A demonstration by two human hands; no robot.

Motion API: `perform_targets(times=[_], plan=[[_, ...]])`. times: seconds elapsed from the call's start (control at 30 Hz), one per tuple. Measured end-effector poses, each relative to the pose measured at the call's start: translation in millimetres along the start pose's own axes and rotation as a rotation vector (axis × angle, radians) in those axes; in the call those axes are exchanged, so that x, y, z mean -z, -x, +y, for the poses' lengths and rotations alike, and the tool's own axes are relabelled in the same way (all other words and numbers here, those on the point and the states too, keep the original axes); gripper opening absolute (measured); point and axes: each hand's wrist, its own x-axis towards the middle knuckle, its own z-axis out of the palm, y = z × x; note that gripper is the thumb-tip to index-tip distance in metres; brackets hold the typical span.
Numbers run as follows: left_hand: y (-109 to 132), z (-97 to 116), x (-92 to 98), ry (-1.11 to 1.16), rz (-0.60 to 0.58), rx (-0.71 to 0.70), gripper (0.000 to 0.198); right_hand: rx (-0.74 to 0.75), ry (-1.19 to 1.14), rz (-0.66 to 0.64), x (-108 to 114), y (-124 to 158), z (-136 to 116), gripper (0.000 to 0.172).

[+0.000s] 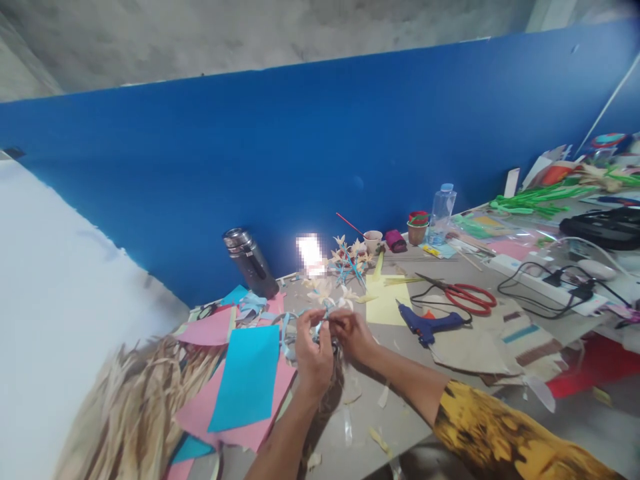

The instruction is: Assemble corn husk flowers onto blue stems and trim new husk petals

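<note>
A bright white rectangle (311, 255) at the back edge of the grey desk (364, 427) is pixelated; left hand (315, 360) and right hand (355, 335) mostly hide a thin pale-blue piece (327, 309)

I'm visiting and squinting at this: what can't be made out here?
All in the head view:
Pale piece: mostly hidden by left hand and right hand.
Bright patch: blurred into coarse squares.
Yellow patterned sleeve: cut off by the bottom edge.
Small yellow item: too small to identify.

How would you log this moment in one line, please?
left hand, right hand: fingertips close together at pale-blue piece, grip partly hidden | to right: blue glue gun, red-handled scissors | beyond: pale flowers
</note>
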Motion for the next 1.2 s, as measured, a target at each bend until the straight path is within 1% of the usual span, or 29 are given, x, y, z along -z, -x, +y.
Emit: perform_targets(times=[0.13,0.3,0.53,0.63,0.77,0.87,0.97,1.2], plan=[[0,-7,-1.9,0.001,-0.064,0.114,0.026,0.032,0.063,-0.006,4,-5,-1,0.018],[-4,-17,-2.9,0.030,-0.106,0.099,0.024,0.074,0.197,-0.037,5,-6,0,0.022],[-9,-22,-2.9,0.142,-0.032,0.227,0.035,0.106,0.251,-0.090,3,-5,-1,0.019],[-10,-21,-3.5,0.180,-0.035,0.263,0.033,0.107,0.258,-0.105,3,-5,-1,0.019],[-11,-18,-2.4,0.172,-0.022,0.296,0.030,0.122,0.264,-0.128,2,-5,0,0.019],[-12,-17,0.1,0.143,-0.019,0.300,0.030,0.133,0.265,-0.145,2,-4,1,0.019],[-13,-15,1.7,0.119,-0.024,0.272,0.027,0.126,0.260,-0.159,2,-4,1,0.020],[-15,-14,-0.4,0.124,-0.028,0.273,0.021,0.063,0.202,-0.150,7,-3,-4,0.020]])
